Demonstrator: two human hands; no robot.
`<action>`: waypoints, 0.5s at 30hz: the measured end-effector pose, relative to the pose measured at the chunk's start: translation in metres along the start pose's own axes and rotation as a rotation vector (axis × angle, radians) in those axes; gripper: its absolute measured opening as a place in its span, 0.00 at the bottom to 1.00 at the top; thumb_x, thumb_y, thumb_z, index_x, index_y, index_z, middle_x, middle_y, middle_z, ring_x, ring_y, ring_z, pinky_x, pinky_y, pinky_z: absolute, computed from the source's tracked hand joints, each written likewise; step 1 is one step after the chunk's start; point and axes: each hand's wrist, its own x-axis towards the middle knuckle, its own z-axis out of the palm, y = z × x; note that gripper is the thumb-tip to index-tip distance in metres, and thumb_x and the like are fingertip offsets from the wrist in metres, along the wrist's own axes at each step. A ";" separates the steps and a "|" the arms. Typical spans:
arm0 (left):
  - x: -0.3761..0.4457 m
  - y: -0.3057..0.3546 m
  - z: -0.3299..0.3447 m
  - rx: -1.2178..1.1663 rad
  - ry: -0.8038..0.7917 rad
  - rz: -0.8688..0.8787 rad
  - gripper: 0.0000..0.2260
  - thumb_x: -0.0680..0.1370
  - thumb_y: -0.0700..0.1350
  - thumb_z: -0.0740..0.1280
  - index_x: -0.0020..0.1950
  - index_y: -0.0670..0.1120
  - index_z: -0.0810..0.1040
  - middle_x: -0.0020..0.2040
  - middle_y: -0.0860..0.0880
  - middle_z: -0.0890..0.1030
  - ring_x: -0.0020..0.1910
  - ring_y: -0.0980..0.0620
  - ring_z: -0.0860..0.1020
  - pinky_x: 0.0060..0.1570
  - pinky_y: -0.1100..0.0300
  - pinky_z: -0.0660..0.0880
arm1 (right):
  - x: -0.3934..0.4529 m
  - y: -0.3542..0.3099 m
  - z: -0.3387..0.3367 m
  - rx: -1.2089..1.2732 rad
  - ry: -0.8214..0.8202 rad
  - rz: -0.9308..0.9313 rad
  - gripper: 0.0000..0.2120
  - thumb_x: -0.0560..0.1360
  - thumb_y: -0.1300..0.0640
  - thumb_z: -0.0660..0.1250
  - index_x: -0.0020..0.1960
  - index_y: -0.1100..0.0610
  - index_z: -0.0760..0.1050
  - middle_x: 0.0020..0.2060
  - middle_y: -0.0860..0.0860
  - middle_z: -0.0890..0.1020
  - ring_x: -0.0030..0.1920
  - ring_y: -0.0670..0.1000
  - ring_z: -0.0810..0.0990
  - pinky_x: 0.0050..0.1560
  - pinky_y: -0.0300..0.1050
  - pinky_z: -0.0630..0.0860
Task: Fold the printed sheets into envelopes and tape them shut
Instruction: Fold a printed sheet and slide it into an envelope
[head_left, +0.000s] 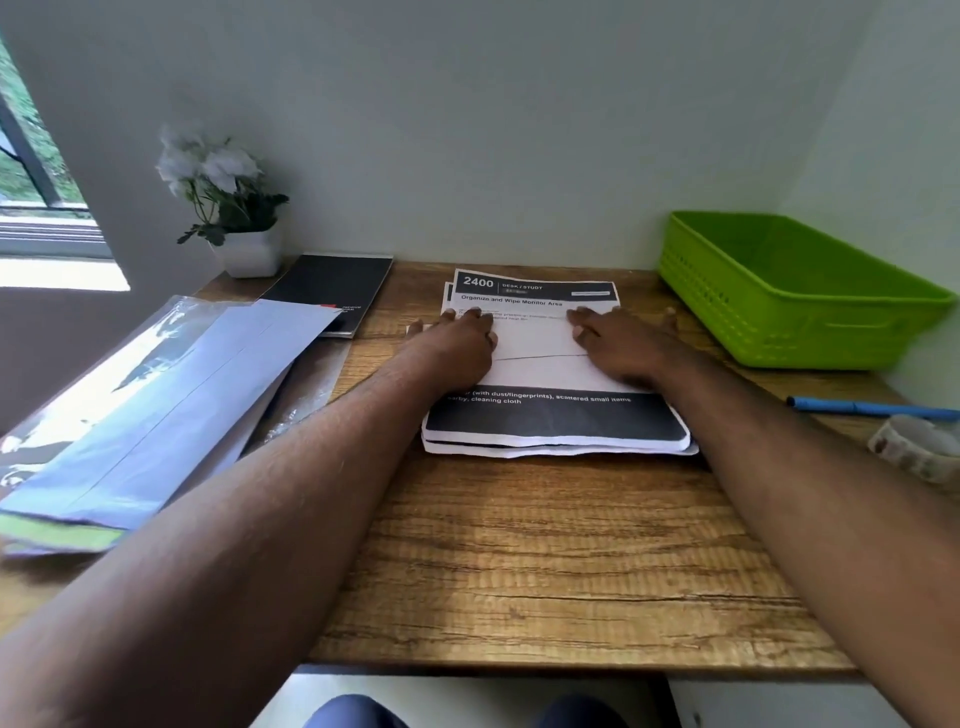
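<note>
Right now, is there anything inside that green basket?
No, the green basket by the wall shows only its bare floor and perforated walls.

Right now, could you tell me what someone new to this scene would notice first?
Two bare forearms reach across the wooden desk, the left hand and right hand pressing flat on a folded white sheet atop the stack of printed sheets at the centre. Next, the bright green plastic basket at the back right corner stands out, then the white potted flowers at the back left.
</note>
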 end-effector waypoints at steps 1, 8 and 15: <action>0.000 0.002 -0.001 0.033 0.013 -0.001 0.22 0.84 0.49 0.47 0.79 0.49 0.54 0.80 0.52 0.52 0.79 0.46 0.50 0.74 0.37 0.45 | 0.001 0.000 0.000 -0.040 0.009 -0.009 0.22 0.83 0.46 0.43 0.76 0.43 0.53 0.77 0.39 0.53 0.78 0.52 0.49 0.69 0.73 0.38; 0.007 0.023 0.005 0.019 0.125 0.173 0.19 0.83 0.46 0.50 0.73 0.45 0.65 0.75 0.48 0.64 0.76 0.47 0.58 0.74 0.42 0.51 | 0.007 -0.025 -0.002 -0.006 0.152 -0.339 0.22 0.83 0.52 0.49 0.75 0.55 0.59 0.77 0.52 0.55 0.77 0.53 0.50 0.74 0.56 0.48; 0.004 0.022 0.007 -0.022 0.020 0.088 0.23 0.83 0.47 0.49 0.79 0.45 0.53 0.80 0.48 0.54 0.78 0.50 0.52 0.75 0.44 0.48 | 0.011 -0.027 0.006 0.164 -0.021 -0.296 0.23 0.83 0.51 0.50 0.77 0.54 0.56 0.77 0.50 0.55 0.76 0.49 0.55 0.74 0.44 0.49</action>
